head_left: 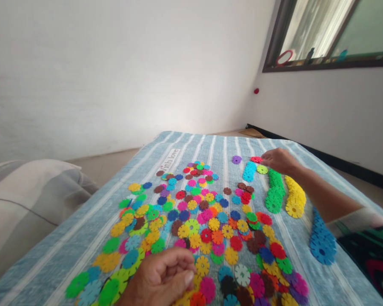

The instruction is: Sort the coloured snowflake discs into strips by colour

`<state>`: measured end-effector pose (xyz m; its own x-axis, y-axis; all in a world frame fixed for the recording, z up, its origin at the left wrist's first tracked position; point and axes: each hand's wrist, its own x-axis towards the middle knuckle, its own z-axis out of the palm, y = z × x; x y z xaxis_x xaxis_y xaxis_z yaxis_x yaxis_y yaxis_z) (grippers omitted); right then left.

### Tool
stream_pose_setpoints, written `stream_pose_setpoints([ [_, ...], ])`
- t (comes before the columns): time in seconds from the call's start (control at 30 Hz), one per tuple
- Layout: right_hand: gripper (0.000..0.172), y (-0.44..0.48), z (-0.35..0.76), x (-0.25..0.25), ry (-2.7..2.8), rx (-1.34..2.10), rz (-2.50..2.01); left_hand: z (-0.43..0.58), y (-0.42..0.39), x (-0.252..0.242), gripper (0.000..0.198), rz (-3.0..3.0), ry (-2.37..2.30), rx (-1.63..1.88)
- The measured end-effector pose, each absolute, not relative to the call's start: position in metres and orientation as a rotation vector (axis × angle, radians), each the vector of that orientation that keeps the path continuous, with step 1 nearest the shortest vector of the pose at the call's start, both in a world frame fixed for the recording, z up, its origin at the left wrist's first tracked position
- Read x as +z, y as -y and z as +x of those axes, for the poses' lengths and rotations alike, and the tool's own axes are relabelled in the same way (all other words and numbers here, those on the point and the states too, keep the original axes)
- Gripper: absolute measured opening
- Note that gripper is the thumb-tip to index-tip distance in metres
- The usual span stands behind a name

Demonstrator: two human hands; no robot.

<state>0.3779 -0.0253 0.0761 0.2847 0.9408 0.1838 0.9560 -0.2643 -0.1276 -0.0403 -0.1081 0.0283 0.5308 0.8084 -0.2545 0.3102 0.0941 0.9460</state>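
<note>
Many colourful notched plastic discs (snowflake building discs) (217, 236) lie scattered over the striped cloth. My left hand (161, 276) is low in the pile, fingers curled and thumb near the index finger; whatever it holds, if anything, is hidden. Farther off at the right, my right hand (281, 160) has its fingertips on a red disc (256, 160). Near it are a lime disc (262, 169), a light-blue row (249, 172) and a purple disc (236, 160). Overlapping rows of green discs (275, 191), yellow discs (295, 197) and blue discs (322, 242) lie beneath and beside my right forearm.
The blue-and-white striped cloth (92, 229) covers a table with printed lettering near its far left. A fabric-covered item (35, 204) sits to the left. White walls (130, 72) stand behind, with a dark-framed window (332, 63) at the upper right.
</note>
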Motion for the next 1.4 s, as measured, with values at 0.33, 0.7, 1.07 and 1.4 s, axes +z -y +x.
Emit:
stream_pose_setpoints([
  [0.33,0.018,0.144,0.199,0.055,2.208,0.398,-1.517,-0.045,0.099,0.048,0.021,1.613,-1.086,0.65],
  [0.7,0.03,0.214,0.101,0.009,2.316,0.255,-0.967,-0.071,0.072,0.033,0.018,1.691,-1.234,1.063],
  [1.07,0.029,0.22,0.093,-0.025,2.251,-0.055,-0.823,-0.121,0.054,0.023,0.017,1.937,-1.484,0.822],
  [1.4,0.034,0.223,0.095,-0.019,2.24,0.001,-0.83,-0.119,0.076,0.028,0.033,2.408,-1.383,0.393],
])
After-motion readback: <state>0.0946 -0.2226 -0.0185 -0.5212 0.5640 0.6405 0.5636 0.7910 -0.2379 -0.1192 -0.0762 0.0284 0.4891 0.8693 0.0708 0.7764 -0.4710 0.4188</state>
